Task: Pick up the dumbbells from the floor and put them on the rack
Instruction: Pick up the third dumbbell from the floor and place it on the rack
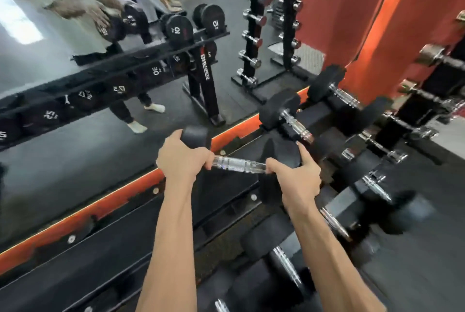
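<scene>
Because the dumbbell [239,164] is heavy, I carry it two-handed over the rack [113,248], level with its top rail. My left hand [182,160] and right hand [298,173] bracket the chrome handle, fingers [208,160] curled tightly around each end, black heads just outside.

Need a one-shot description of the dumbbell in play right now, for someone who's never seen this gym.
Find the black rack along the orange strip under the mirror. Above its top shelf hangs a black dumbbell with a chrome handle. Unlike those resting on the rack to the right, it is gripped by the left hand and right hand.
</scene>
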Demonstrator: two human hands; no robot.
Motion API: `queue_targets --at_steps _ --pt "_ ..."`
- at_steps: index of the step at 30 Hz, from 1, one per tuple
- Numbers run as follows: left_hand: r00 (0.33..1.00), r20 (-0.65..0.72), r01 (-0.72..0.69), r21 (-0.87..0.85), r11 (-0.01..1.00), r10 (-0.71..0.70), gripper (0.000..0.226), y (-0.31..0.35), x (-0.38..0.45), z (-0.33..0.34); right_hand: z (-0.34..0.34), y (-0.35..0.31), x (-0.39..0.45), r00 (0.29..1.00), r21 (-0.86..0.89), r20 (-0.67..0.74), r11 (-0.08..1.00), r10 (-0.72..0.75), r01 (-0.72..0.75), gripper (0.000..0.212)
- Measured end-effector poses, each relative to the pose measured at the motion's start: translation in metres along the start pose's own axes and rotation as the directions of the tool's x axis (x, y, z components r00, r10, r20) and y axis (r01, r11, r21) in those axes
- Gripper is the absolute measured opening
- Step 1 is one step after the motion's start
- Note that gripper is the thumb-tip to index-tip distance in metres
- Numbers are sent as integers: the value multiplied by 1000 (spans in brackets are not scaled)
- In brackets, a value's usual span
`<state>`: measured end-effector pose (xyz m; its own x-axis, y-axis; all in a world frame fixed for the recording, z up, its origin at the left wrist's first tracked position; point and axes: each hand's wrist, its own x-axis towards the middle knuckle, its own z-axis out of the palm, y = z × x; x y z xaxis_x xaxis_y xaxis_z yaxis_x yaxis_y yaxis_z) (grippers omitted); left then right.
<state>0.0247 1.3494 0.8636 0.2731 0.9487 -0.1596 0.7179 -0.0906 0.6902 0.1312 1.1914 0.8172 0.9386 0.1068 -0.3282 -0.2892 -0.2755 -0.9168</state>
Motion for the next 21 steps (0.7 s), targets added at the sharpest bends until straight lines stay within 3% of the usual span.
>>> queue_targets --at_steps 4,13,21 --pt "992 117 -65 72 995 56 101 -6 46 9 39 18 0 988 23 -96 993 118 -117 85" --pt "913 352 -261 118 958 205 87 4 125 39 92 34 -8 909 84 -356 976 216 -199 97" --pt "812 501 -390 81 917 301 82 8 160 50 118 29 -21 881 83 -415 974 228 -213 109"
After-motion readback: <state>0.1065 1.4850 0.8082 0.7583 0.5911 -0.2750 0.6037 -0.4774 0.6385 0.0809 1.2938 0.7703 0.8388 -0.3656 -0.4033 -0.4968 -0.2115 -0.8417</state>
